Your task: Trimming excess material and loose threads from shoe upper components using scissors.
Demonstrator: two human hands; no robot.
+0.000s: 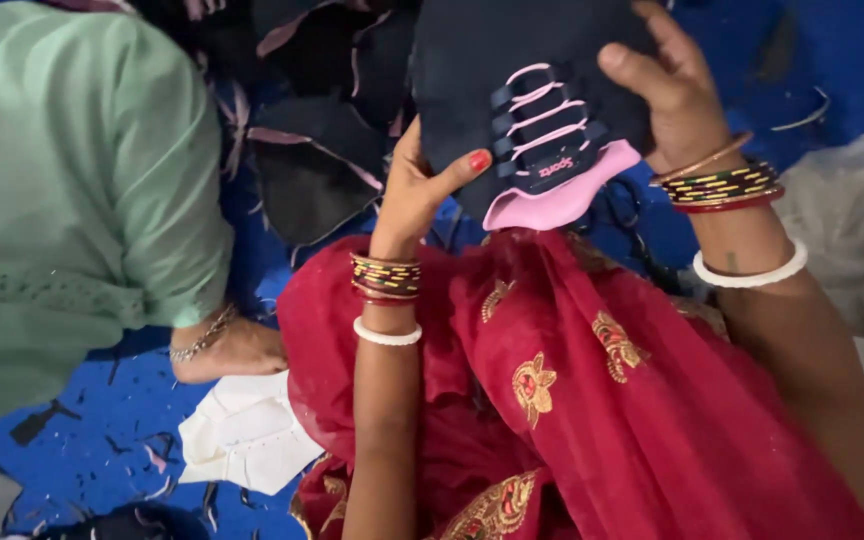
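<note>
I see my 2 hands holding up a black fabric shoe upper with pink laces and a pink tongue [542,150] above my red lap: left hand [417,190] pinching its lower edge, right hand [667,90] clasped on its far side, steadying it flat, apparently for viewing.

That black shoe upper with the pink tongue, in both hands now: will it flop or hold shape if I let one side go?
The shoe upper looks like thin, light fabric; it would probably droop. Left hand and right hand support opposite edges. The laced part may stay stiffer.
</note>
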